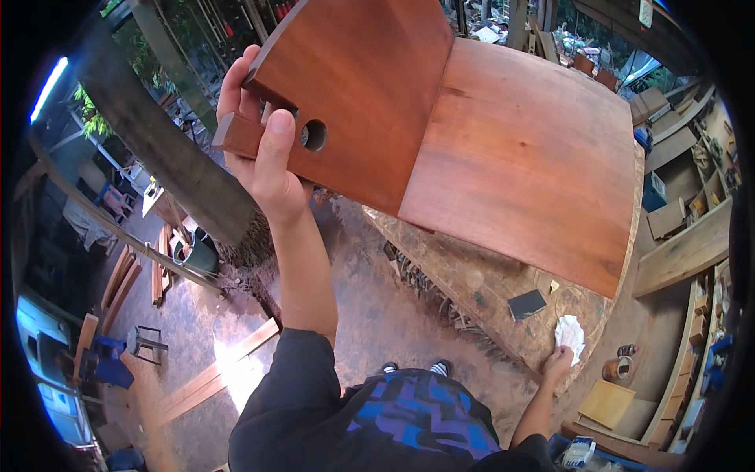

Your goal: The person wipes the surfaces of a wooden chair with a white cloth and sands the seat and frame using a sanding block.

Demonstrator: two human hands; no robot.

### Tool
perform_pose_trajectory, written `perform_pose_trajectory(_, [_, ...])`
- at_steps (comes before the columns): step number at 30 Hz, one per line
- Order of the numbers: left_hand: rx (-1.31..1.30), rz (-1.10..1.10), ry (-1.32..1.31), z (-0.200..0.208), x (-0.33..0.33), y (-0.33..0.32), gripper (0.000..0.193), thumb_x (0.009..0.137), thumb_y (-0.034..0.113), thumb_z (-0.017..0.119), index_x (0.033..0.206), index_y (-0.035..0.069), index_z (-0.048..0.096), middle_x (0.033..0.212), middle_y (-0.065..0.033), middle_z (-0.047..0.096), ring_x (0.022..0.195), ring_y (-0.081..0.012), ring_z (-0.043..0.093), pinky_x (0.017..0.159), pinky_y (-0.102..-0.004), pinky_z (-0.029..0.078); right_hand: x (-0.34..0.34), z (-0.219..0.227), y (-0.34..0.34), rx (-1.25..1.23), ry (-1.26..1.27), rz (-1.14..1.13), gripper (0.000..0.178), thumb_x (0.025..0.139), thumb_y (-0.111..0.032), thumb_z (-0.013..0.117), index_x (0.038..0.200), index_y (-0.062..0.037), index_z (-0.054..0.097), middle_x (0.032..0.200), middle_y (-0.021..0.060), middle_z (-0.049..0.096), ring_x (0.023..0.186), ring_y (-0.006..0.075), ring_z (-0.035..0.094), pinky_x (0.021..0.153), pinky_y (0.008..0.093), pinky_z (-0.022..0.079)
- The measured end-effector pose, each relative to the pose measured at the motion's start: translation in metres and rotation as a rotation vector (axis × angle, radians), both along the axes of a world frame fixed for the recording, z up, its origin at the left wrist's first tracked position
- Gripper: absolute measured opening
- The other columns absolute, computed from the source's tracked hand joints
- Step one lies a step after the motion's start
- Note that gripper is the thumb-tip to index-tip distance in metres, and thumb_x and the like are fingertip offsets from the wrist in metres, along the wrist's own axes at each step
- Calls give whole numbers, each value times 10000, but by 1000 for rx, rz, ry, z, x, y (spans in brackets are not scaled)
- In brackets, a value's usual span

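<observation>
At near left, on the dusty floor (354, 315), long light-brown wooden boards (208, 377). Farther right, grasping the notched left end of a reddish-brown wooden panel with a round hole (362, 94) in the left hand (271, 169), thumb on the facing side. Next, meeting it along a straight seam, a broad, smooth reddish-brown wooden panel (527, 157) over a worn brown table (448, 271). Nearer, on the table, a small black rectangular pad (527, 305). At near right, holding a crumpled white wad (569, 338) against the table in the right hand (557, 363).
</observation>
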State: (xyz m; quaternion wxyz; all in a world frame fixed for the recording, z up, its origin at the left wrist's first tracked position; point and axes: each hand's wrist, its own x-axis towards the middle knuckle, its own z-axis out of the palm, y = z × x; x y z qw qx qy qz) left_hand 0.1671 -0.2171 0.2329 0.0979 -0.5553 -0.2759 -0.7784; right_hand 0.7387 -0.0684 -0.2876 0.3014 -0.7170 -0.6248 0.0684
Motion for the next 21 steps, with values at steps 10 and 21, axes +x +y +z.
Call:
perform_pose_trajectory(10, [36, 32, 21, -4, -5, -10, 653, 911, 141, 645, 1487, -33, 391, 1536, -213, 462, 1388, -311, 496, 1155, -452, 421, -6, 247, 22, 219, 1934, -52, 584, 974, -278, 470, 1468, 31, 493, 1492, 202, 543, 1365, 391, 527, 1156, 555, 411])
perform_pose_trajectory(21, [17, 37, -4, -3, -8, -11, 677, 828, 87, 600, 1475, -23, 431, 1470, -180, 509, 1356, -282, 511, 1170, -432, 390, -300, 444, -60, 55, 921, 1057, 765, 826, -9, 566, 1575, -82, 425, 692, 1, 645, 603, 84, 558, 585, 240, 469])
